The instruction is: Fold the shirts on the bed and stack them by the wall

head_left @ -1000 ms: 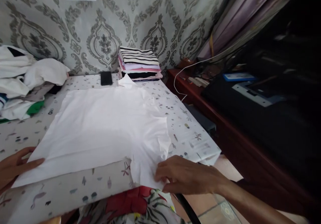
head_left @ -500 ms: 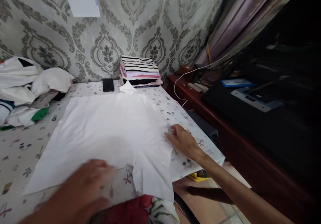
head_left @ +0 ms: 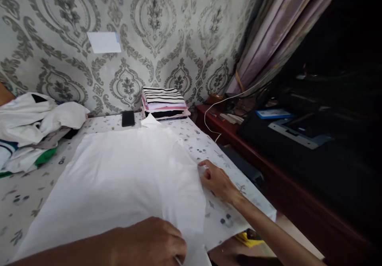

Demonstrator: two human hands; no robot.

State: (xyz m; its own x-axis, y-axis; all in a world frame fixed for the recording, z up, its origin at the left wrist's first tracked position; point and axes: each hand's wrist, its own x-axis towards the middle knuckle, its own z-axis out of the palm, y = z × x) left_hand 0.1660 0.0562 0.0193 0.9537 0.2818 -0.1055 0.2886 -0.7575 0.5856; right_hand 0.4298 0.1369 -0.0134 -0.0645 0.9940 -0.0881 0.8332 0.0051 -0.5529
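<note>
A white shirt [head_left: 119, 178] is spread over the patterned sheet in front of me, its far end bunched into a small peak. At the near edge, my left hand [head_left: 155, 240] is closed with its fingers curled round a bit of the shirt's fabric. The fingertips are partly hidden under the hand. My right hand [head_left: 217, 182] is at the shirt's right edge, with the index finger stretched along it and the thumb and other fingers bent in, apparently pinching the cloth.
A stack of folded clothes [head_left: 164, 103] stands against the wall, beside a black phone [head_left: 128, 119]. Crumpled clothes [head_left: 36, 123] are heaped at the left. To the right is a dark red cabinet [head_left: 268, 166] with a white cable [head_left: 205, 117]. Something brown [head_left: 5, 95] shows at the left edge.
My left hand has moved right along the near edge and closed on the fabric. The shirt's near right part has been drawn nearer. The right hand stays at the right edge, and the view has tilted up.
</note>
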